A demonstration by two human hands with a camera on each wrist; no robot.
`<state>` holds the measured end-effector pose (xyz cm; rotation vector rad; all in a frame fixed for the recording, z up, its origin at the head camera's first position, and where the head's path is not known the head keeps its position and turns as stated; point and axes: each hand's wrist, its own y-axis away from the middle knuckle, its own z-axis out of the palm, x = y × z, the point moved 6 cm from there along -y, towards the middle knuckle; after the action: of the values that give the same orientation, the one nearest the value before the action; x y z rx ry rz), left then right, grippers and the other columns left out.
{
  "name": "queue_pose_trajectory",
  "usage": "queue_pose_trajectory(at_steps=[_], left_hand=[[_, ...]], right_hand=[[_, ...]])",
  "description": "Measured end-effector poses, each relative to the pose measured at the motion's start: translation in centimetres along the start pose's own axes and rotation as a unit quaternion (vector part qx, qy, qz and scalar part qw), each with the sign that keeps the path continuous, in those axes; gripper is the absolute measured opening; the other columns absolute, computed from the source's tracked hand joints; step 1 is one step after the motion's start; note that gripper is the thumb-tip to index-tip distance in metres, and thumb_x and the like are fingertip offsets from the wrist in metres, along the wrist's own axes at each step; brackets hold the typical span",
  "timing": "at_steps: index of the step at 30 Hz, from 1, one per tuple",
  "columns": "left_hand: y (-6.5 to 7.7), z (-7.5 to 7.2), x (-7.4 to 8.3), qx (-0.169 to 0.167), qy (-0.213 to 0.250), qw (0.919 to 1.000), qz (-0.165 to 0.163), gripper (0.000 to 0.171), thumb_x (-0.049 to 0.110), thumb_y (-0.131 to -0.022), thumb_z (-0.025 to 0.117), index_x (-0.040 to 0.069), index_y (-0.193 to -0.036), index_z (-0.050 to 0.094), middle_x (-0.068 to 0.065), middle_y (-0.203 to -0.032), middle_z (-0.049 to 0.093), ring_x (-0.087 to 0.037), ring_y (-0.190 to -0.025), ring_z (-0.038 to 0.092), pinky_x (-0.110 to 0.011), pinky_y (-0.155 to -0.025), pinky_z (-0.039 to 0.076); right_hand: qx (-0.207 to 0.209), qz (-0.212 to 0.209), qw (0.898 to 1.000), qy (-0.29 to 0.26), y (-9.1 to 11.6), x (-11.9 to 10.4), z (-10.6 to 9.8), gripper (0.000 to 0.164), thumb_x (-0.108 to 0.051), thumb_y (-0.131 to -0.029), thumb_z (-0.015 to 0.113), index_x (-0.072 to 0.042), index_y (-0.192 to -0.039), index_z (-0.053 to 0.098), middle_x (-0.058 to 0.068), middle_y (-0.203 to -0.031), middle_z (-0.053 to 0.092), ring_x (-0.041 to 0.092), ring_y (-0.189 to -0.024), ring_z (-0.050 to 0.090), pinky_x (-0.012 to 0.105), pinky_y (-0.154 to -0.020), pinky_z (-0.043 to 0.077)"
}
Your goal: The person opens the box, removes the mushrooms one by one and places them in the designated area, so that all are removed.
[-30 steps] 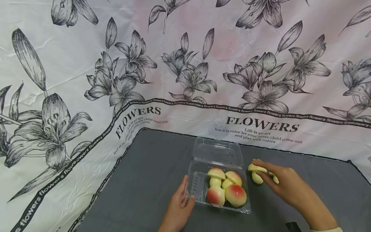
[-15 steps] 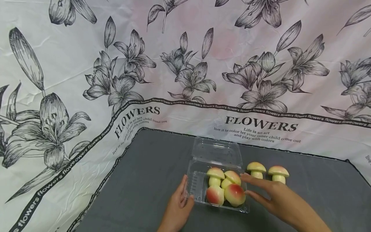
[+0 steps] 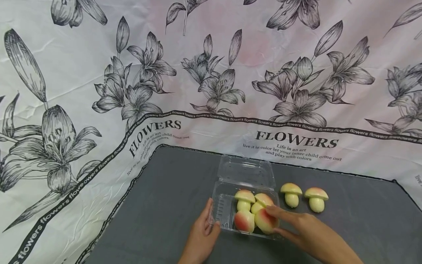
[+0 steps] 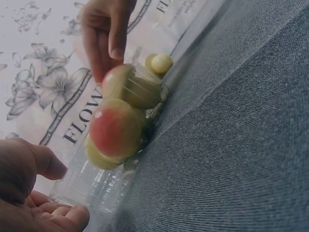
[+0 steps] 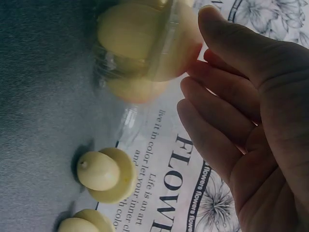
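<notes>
A clear plastic box [image 3: 223, 211] stands with its lid [image 3: 245, 172] folded back behind it. My left hand [image 3: 202, 234] grips the box's left side, thumb at the front corner and fingers along the wall. Several mushroom-shaped pieces with yellow stems and reddish caps lie inside, toward the right. At the front right, my right hand [image 3: 306, 231] reaches over the wall, its fingertips at the red-capped mushroom [image 3: 263, 222]. In the right wrist view the fingers [image 5: 217, 130] are loosely extended beside that cap; whether they press on it I cannot tell.
Right of the box, two more mushrooms [image 3: 291, 194] stand on the dark grey cloth [image 3: 174, 194], caps up. A white flower-printed sheet [image 3: 217, 132] rises behind and to the left. The box's left part holds no mushroom.
My right hand has let go of a mushroom on the cloth, leaving two standing there. It has moved left to the front-right mushroom inside the box. The left hand has kept its hold.
</notes>
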<state>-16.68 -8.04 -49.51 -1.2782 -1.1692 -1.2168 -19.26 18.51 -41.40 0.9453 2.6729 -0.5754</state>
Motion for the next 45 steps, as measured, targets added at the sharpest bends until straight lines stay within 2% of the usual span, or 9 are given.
queue_pose_trajectory(at_steps=[4,8,12,17,19,25,30,36,45], left_hand=[[0.0,-0.1,0.0,0.002,-0.002,1.0000,-0.001,0.076,0.008,-0.105,0.062,0.003,-0.169,0.020,-0.025,-0.171,0.022,-0.044,-0.156,0.023,-0.056,-0.120,0.032],[0.1,-0.2,0.1,0.006,-0.004,1.0000,-0.001,0.076,0.007,-0.104,0.062,0.004,-0.168,0.022,-0.024,-0.171,0.023,-0.043,-0.156,0.024,-0.056,-0.120,0.033],[0.0,-0.2,0.1,0.006,-0.003,1.0000,-0.003,0.076,0.007,-0.104,0.062,0.005,-0.169,0.022,-0.023,-0.172,0.023,-0.042,-0.156,0.024,-0.057,-0.120,0.034],[-0.1,-0.1,-0.1,0.005,-0.003,1.0000,-0.005,0.077,0.006,-0.104,0.062,0.004,-0.169,0.021,-0.024,-0.171,0.023,-0.043,-0.156,0.024,-0.055,-0.120,0.034],[0.0,-0.1,-0.1,0.005,-0.004,1.0000,-0.006,0.077,0.006,-0.104,0.062,0.005,-0.169,0.021,-0.023,-0.171,0.023,-0.042,-0.156,0.024,-0.054,-0.120,0.034],[0.0,-0.2,0.0,0.004,-0.003,1.0000,-0.007,0.077,0.007,-0.104,0.062,0.005,-0.169,0.021,-0.024,-0.171,0.023,-0.044,-0.155,0.026,-0.054,-0.119,0.036],[0.0,-0.2,0.0,0.004,-0.005,1.0000,-0.004,0.077,0.008,-0.104,0.062,0.004,-0.169,0.021,-0.024,-0.172,0.022,-0.045,-0.155,0.026,-0.055,-0.119,0.037],[0.0,-0.2,-0.3,0.002,-0.003,0.9999,-0.010,0.077,0.008,-0.105,0.062,0.004,-0.169,0.020,-0.023,-0.172,0.021,-0.043,-0.156,0.023,-0.057,-0.120,0.032],[-0.2,-0.2,-0.2,-0.003,0.000,1.0000,-0.006,0.076,0.008,-0.105,0.061,0.004,-0.169,0.019,-0.022,-0.173,0.020,-0.041,-0.157,0.022,-0.055,-0.121,0.032]], right_hand=[[0.007,-0.006,1.000,0.016,0.1,0.0,0.2,0.058,-0.020,-0.093,0.083,-0.019,-0.147,0.064,-0.014,-0.111,0.076,-0.013,-0.072,0.057,0.020,-0.059,0.053],[0.006,-0.008,1.000,0.018,0.2,0.0,0.5,0.060,-0.020,-0.093,0.083,-0.018,-0.149,0.061,-0.014,-0.111,0.076,-0.013,-0.069,0.054,0.019,-0.058,0.052],[-0.020,0.022,0.999,0.012,0.1,0.3,0.8,0.058,-0.023,-0.097,0.079,-0.020,-0.152,0.059,-0.014,-0.110,0.076,-0.013,-0.071,0.057,0.022,-0.057,0.053],[-0.044,0.062,0.997,0.014,0.1,0.6,1.4,0.052,-0.033,-0.101,0.073,-0.025,-0.151,0.059,-0.001,-0.129,0.075,-0.003,-0.089,0.070,0.027,-0.066,0.060],[-0.037,0.056,0.998,0.020,0.0,0.5,1.5,0.052,-0.034,-0.101,0.073,-0.025,-0.151,0.060,0.007,-0.137,0.072,0.002,-0.094,0.073,0.028,-0.068,0.062],[0.002,-0.003,0.999,0.049,0.1,0.0,1.7,0.062,-0.022,-0.094,0.082,-0.020,-0.151,0.058,0.010,-0.131,0.074,0.003,-0.086,0.073,0.024,-0.063,0.059],[0.019,-0.028,0.997,0.070,0.2,-0.3,1.9,0.073,-0.014,-0.087,0.088,-0.017,-0.152,0.055,0.011,-0.131,0.074,-0.005,-0.072,0.064,0.020,-0.056,0.054],[0.002,0.008,0.997,0.083,0.1,-0.2,1.6,0.076,-0.013,-0.087,0.087,-0.018,-0.155,0.053,0.012,-0.144,0.066,-0.009,-0.063,0.051,0.022,-0.053,0.051],[-0.011,0.046,0.997,0.066,0.3,0.1,1.2,0.079,-0.011,-0.089,0.085,-0.023,-0.159,0.048,0.013,-0.153,0.059,-0.010,-0.061,0.046,0.021,-0.052,0.048]])
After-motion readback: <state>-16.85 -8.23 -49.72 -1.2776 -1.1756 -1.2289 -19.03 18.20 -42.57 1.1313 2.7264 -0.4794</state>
